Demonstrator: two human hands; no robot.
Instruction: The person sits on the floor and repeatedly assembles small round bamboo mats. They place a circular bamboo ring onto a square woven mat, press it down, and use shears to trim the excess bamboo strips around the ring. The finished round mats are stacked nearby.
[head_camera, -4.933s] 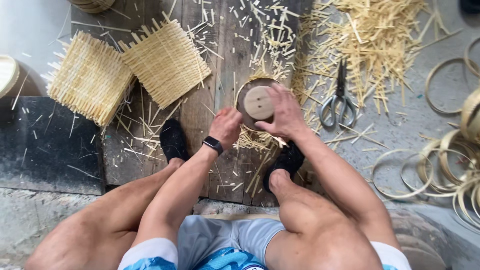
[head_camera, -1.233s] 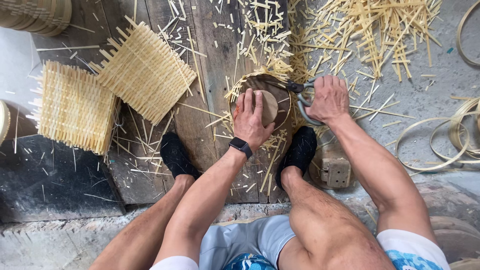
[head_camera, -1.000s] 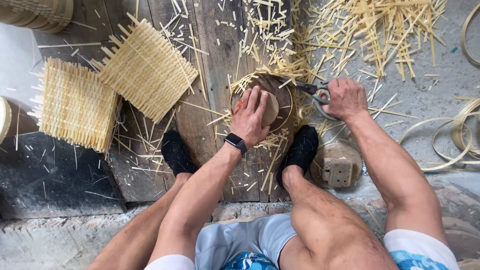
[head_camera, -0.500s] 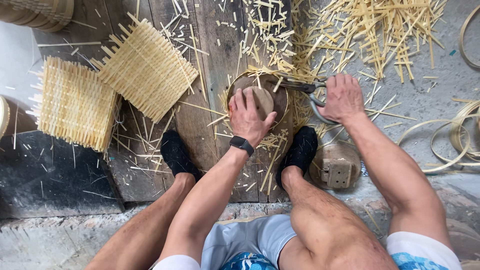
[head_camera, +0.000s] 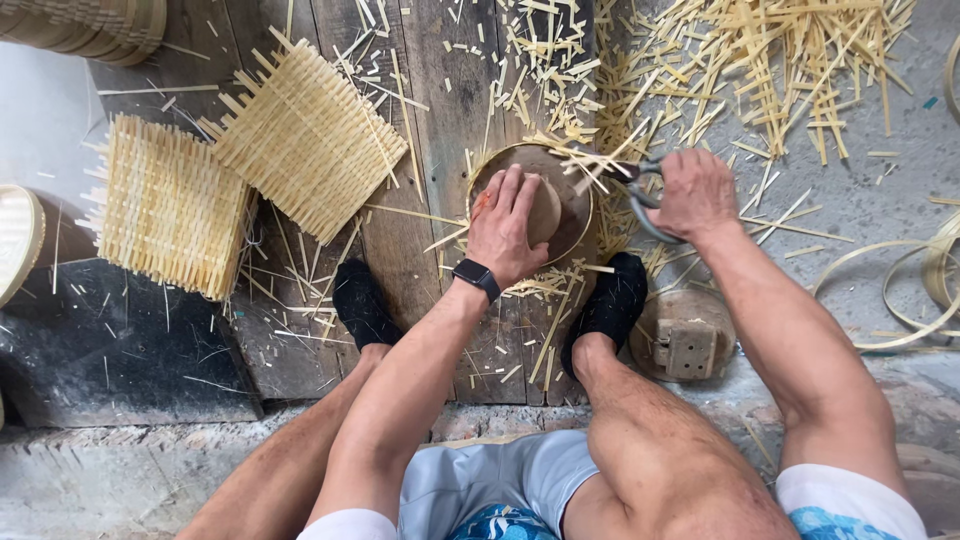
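Note:
My left hand (head_camera: 508, 225) presses flat on a round wooden disc (head_camera: 545, 208) set inside a round bamboo-rimmed basket piece (head_camera: 572, 170) on the wooden boards. Woven strip ends stick out past the rim at its upper right. My right hand (head_camera: 692, 193) grips the handles of grey metal scissors (head_camera: 632, 178), whose blades point left at those strip ends along the rim. A black watch sits on my left wrist. My feet in black socks rest on either side below the basket.
Two square woven bamboo mats (head_camera: 305, 137) (head_camera: 172, 205) lie at the left. Cut bamboo strips (head_camera: 780, 55) litter the boards and the concrete at the top right. Bamboo hoops (head_camera: 905, 290) lie at the right edge. A small wooden block (head_camera: 688, 335) sits by my right foot.
My right hand picked up the scissors from the right and brought them to the basket rim. My left hand shifted onto the wooden disc and stays pressed there.

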